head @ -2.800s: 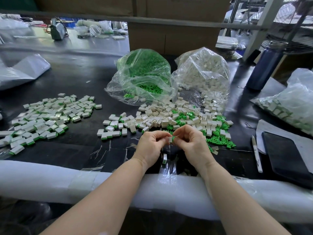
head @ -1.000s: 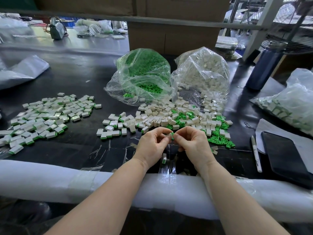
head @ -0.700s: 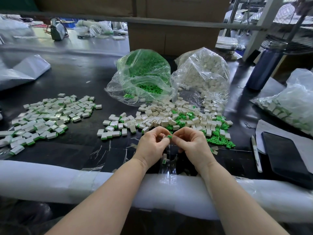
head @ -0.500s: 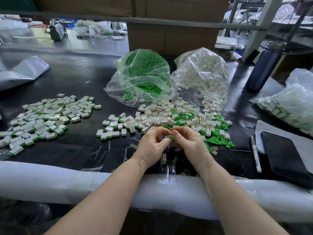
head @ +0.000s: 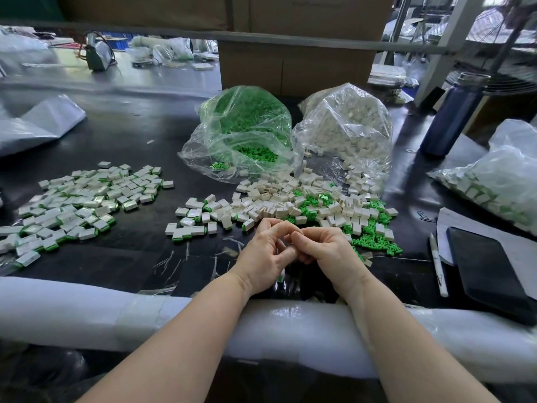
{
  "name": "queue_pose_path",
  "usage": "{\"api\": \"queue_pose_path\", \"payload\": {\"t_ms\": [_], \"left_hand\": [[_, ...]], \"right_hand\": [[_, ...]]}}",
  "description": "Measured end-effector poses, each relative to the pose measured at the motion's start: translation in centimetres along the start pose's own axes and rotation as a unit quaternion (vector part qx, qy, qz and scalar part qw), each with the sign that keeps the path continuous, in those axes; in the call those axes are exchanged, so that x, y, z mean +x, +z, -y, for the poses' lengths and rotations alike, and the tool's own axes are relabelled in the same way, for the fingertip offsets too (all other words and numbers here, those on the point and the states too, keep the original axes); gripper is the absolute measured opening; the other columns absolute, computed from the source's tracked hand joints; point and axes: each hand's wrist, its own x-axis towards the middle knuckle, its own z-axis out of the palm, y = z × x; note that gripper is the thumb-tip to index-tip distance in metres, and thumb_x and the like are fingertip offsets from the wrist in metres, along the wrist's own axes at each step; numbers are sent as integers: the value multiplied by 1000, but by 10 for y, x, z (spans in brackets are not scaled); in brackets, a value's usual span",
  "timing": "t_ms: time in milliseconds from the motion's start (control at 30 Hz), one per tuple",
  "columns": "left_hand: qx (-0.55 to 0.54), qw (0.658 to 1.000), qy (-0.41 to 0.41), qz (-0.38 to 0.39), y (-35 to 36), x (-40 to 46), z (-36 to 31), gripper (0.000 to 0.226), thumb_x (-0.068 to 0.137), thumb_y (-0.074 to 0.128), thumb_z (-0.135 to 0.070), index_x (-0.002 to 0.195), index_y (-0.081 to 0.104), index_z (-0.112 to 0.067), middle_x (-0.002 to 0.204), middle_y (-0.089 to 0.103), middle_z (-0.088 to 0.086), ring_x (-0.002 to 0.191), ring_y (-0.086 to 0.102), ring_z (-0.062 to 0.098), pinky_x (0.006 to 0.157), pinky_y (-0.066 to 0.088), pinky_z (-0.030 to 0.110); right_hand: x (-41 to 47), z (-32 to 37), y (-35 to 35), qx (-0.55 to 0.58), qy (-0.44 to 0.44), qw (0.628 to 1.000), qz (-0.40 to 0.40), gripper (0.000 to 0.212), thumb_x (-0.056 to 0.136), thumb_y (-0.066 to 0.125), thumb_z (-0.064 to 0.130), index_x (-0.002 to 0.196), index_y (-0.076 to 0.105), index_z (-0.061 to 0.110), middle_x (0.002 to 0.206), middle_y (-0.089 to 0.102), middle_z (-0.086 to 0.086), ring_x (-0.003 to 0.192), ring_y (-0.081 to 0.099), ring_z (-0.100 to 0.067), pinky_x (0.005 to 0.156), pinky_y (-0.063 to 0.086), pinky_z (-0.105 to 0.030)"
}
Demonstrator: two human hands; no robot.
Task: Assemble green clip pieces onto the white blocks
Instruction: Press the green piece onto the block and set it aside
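Observation:
My left hand (head: pixel 266 253) and my right hand (head: pixel 327 251) meet at the near middle of the black table, fingers curled and fingertips pressed together. The white block and green clip they pinch are hidden between the fingers. Just beyond them lies a loose heap of white blocks (head: pixel 279 199) mixed with green clips (head: pixel 374 241). A pile of assembled blocks with green edges (head: pixel 87 199) spreads at the left. One small block (head: pixel 280 278) lies under my left palm.
An open bag of green clips (head: pixel 247 126) and a bag of white blocks (head: pixel 348 126) stand behind the heap. At the right are a blue bottle (head: pixel 453 112), another filled bag (head: pixel 499 175), a pen (head: pixel 437 263) and a black phone (head: pixel 491 271). White foam padding (head: pixel 87 309) lines the near edge.
The green clip that showed between my fingertips is now covered. My fingers have closed tighter together and both hands have stayed in place.

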Motion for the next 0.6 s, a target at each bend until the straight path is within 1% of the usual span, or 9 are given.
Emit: {"api": "queue_pose_path", "payload": {"t_ms": [100,200,267,400,533,600], "left_hand": [[19,1000,2,14,0,-1,0,29,86,57,-8,83,57,-37,103,41,-4,71,46,12,81,50,36],[43,999,5,22,-1,-1,-1,27,84,57,-11,83,56,-38,104,42,-5,72,49,10,83,50,41],[52,998,4,28,-1,-2,-3,21,80,55,-20,84,55,-40,105,42,-5,73,50,9,83,50,43],[61,998,-2,33,-1,-2,-4,17,76,52,-28,83,53,-43,106,42,-5,74,50,9,84,50,43],[55,998,-1,29,-1,-2,-3,14,80,52,-28,84,52,-42,102,41,-7,75,50,10,85,50,40],[30,999,3,17,-1,-1,-2,17,88,56,-21,86,53,-37,102,41,-4,79,53,18,86,51,39]], "right_hand": [[0,-1,-1,5,0,1000,-2,19,87,61,8,86,69,-10,71,56,-18,54,46,-8,53,39,-15],[0,-2,-1,12,-2,1000,-4,17,86,61,5,83,69,-9,68,55,-17,54,45,-11,53,38,-17],[-1,-2,-1,20,0,1000,-4,16,86,61,4,81,69,-9,67,54,-16,55,43,-13,52,37,-18],[-1,-1,0,31,1,999,-9,17,86,61,3,80,68,-11,66,54,-16,52,42,-12,50,36,-17],[-1,-1,0,22,-8,1000,-13,23,87,61,9,80,68,-12,64,55,-16,49,45,-8,49,38,-15],[-1,0,2,2,-21,1000,-19,28,89,60,15,80,69,-10,63,56,-17,52,48,-10,52,40,-18]]}}
